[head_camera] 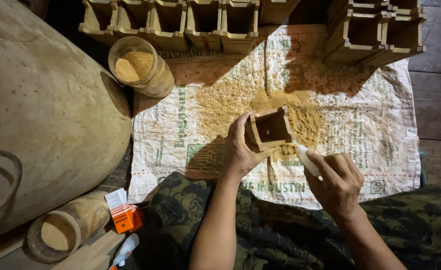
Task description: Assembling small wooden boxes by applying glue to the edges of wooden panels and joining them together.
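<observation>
With the small wooden box (pixel 271 129) clamped in the left hand (pixel 240 147) above the sawdust pile (pixel 280 107) and the white glue bottle (pixel 308 160) gripped by the right hand (pixel 336 184), glue could be dripped outside the joint if the nozzle is tilted.

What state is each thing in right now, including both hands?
Left hand: gripping the small wooden box.
Small wooden box: open, tilted, held above the sack.
Right hand: holding the white glue bottle.
White glue bottle: nozzle at the box's edge.
Jar: open, partly filled with sawdust.
Woven sack: spread flat, sawdust scattered on it.
Rows of wooden boxes: open, empty.
</observation>
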